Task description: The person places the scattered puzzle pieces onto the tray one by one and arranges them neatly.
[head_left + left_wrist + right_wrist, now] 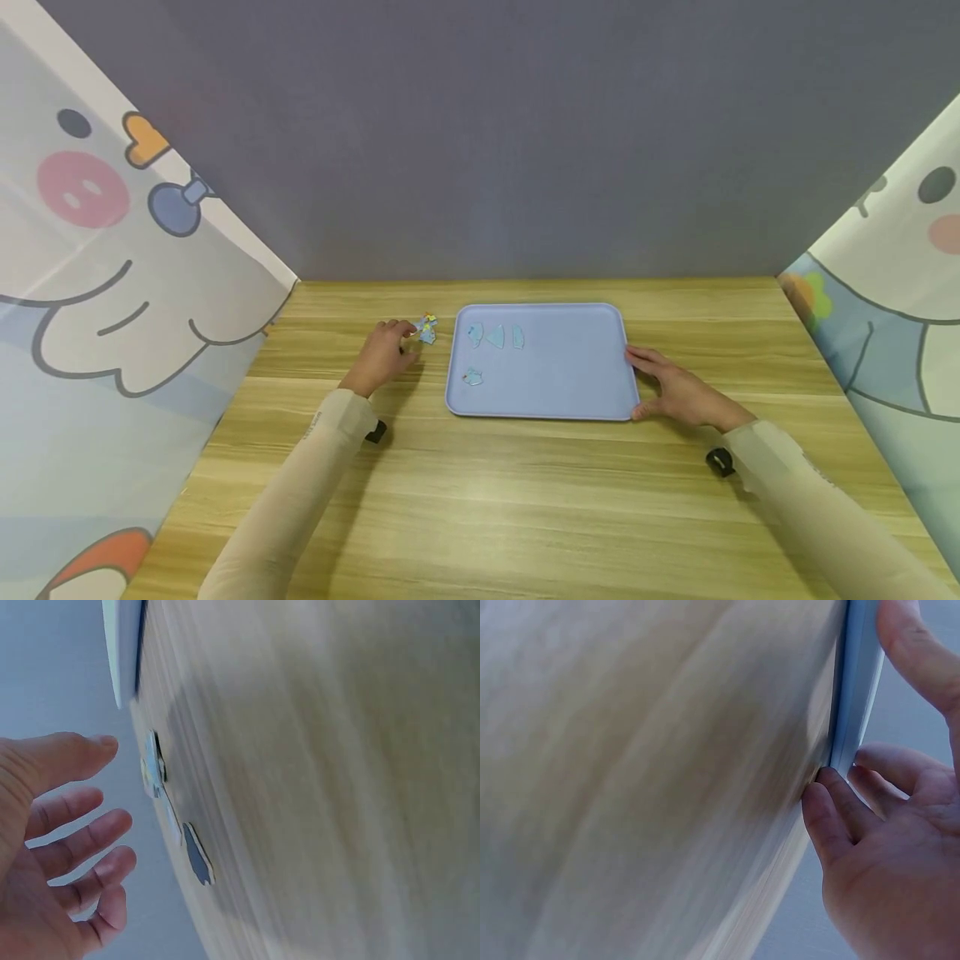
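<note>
Person's beige sleeves [281, 500] stretch from foreground over wood-grain table [487, 517], black device [720, 462] at each wrist. Right hand [678, 394], thumb and fingers spread wide, touches right edge of blue tray [577, 367] by near corner. Left hand [381, 358] empty, fingers loosely bent, thumb apart. In tray's left part, single light-blue piece [472, 377]; beyond, row of three pieces [496, 337]. Colorful heap of pieces [427, 331] on table, between left hand and tray. Gray wall [480, 150] behind.
</note>
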The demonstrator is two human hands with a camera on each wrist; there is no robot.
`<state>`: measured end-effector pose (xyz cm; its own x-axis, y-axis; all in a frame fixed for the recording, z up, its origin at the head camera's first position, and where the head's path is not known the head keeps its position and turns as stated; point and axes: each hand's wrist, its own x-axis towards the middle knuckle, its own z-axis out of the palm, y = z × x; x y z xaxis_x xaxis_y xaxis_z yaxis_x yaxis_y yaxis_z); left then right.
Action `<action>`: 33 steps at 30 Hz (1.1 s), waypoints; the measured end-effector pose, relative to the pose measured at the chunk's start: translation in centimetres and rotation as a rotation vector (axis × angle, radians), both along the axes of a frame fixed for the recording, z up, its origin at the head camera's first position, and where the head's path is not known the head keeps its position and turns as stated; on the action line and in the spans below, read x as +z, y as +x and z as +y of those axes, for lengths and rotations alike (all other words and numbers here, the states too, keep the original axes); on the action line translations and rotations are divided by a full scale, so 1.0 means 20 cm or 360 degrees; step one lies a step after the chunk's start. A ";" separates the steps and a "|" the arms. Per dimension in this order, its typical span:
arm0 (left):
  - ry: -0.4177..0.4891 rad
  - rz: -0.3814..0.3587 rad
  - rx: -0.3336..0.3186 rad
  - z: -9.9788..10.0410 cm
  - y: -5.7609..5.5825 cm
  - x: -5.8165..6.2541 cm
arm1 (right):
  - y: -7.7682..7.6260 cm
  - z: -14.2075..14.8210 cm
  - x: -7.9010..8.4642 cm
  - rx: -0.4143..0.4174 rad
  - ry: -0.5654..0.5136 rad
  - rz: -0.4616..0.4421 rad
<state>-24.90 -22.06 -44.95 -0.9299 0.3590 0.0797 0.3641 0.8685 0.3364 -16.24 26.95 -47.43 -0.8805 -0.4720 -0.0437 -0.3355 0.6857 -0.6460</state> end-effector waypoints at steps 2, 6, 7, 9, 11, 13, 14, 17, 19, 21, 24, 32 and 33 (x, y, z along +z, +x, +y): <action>-0.0003 -0.0028 0.0035 -0.01 -0.01 0.00 | 0.00 0.00 0.00 0.0000 -0.0002 -0.0001; 0.0000 -0.0075 0.0066 -0.01 -0.03 -0.01 | 0.00 0.00 0.00 -0.0005 -0.0003 0.0003; 0.0004 -0.0088 0.0062 -0.01 -0.03 -0.01 | 0.00 0.00 0.00 -0.0008 -0.0002 0.0008; 0.0013 -0.0106 0.0037 -0.01 -0.05 -0.02 | 0.01 0.01 0.00 -0.0011 0.0000 0.0017; 0.0030 -0.0113 -0.0013 -0.01 -0.07 -0.03 | 0.00 0.00 0.00 -0.0006 -0.0004 0.0031; 0.0050 -0.0113 -0.0077 -0.01 -0.09 -0.04 | 0.00 0.00 0.00 -0.0003 -0.0008 0.0041; 0.0058 -0.0112 -0.0106 -0.01 -0.10 -0.04 | 0.00 0.00 0.01 0.0002 -0.0007 0.0042; 0.0076 -0.0107 -0.0178 -0.01 -0.13 -0.06 | 0.00 -0.01 0.01 0.0009 -0.0012 0.0029; 0.0074 -0.0108 -0.0200 0.00 -0.14 -0.07 | 0.00 -0.01 0.01 0.0012 -0.0011 0.0019; 0.0066 -0.0110 -0.0204 0.00 -0.16 -0.07 | 0.00 -0.01 0.01 0.0017 -0.0009 0.0012; 0.0057 -0.0158 -0.0176 0.01 -0.19 -0.08 | 0.00 -0.01 0.01 0.0015 -0.0006 0.0004; -0.0010 -0.0344 -0.0118 0.04 -0.21 -0.05 | 0.00 -0.01 0.01 0.0017 -0.0002 -0.0021; -0.0024 -0.0341 -0.0124 0.05 -0.21 -0.05 | 0.00 -0.01 0.01 0.0014 0.0000 -0.0023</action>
